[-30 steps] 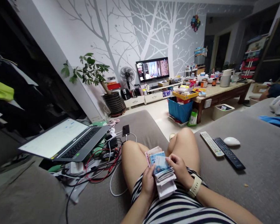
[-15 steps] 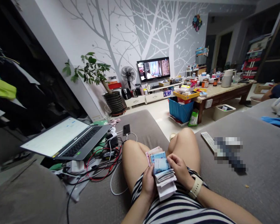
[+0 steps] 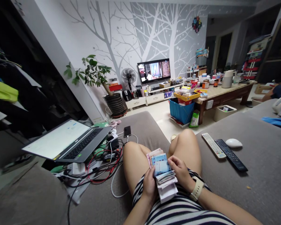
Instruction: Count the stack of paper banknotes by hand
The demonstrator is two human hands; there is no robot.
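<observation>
Over my lap I hold a fanned bundle of paper banknotes (image 3: 162, 167). Blue notes lie on top, with pink ones showing at the far left edge. Their near ends fold down in whitish layers towards my striped clothing. My left hand (image 3: 149, 183) grips the bundle along its left side, thumb on top. At the upper right corner of the blue notes, my right hand (image 3: 179, 170) pinches the edge between thumb and curled fingers. A pale watch (image 3: 197, 188) is on my right wrist. The undersides of both hands' grips are hidden.
An open laptop (image 3: 84, 142) sits left on the sofa, beside tangled cables (image 3: 103, 168) and a plugged-in phone (image 3: 127, 131). On the right lie a white remote (image 3: 213, 146), a black remote (image 3: 231, 155) and a mouse (image 3: 234, 143). A cluttered table (image 3: 216, 91) stands ahead.
</observation>
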